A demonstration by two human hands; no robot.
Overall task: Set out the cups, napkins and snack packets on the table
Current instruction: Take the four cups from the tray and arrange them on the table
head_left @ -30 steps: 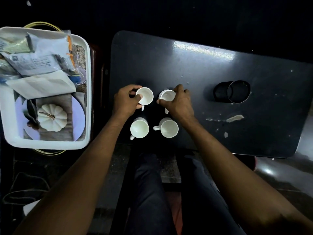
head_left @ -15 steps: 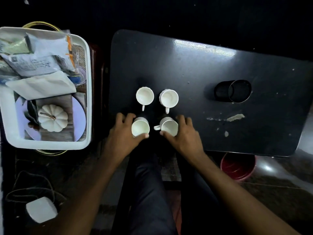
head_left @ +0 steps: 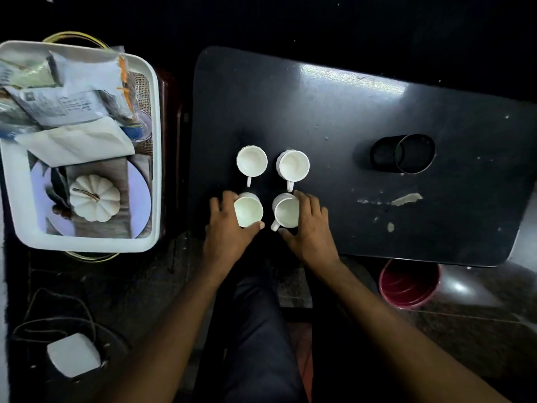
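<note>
Dark glossy table [head_left: 363, 117] is filling most of the head view, with black floor showing all around it. Four white cups are sitting in a tight square near the table's near-left corner. Left hand [head_left: 229, 228] is wrapping around the near-left cup [head_left: 248, 211], fingers curling over the far side and thumb pressing the near rim, so it's properly gripping it. Right hand [head_left: 309, 225] is cupping the near-right cup [head_left: 286, 210] the same way, fingers on its right side, thumb sitting by the handle that's pointing toward the person. Just beyond, the far-left cup [head_left: 251, 162] and far-right cup [head_left: 293, 165] are standing untouched, handles aiming back at the near pair, barely any gap between rows. Off to the right, a black mesh holder [head_left: 404, 154] is lying on its side, well apart from the cups, with plenty of bare tabletop between. Left of the table, a white tray [head_left: 155, 158] is holding snack packets [head_left: 62, 91], a folded napkin [head_left: 78, 144] and a small white pumpkin [head_left: 94, 197]. A red bucket [head_left: 406, 286] is peeking out under the near edge.
</note>
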